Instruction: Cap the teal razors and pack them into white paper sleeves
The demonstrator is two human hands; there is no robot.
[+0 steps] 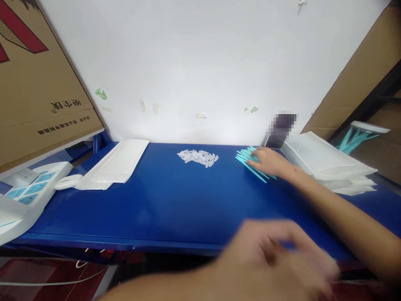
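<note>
On the right of the blue table lies a loose pile of thin teal sticks (pixel 250 168), pointed at the ends. My right hand (pixel 267 160) reaches onto this pile from the right. Its thumb and fingers are apart and touch the sticks, and no stick is lifted off the table. Low in the foreground, in front of the table's near edge, my left hand (pixel 278 255) is smeared by motion. Its fingers look bent, but whether they hold anything is hidden by the blur. A small heap of short whitish translucent pieces (pixel 198 157) lies at the back middle of the table.
White flat packets (pixel 114 163) lie on the blue table (pixel 150 209) at left, near a white power strip (pixel 40 192). A stack of white translucent bags (pixel 328 156) sits at right, beside a pixelated phone-like object (pixel 277 138). Cardboard boxes (pixel 40 83) flank both sides; a wall stands behind.
</note>
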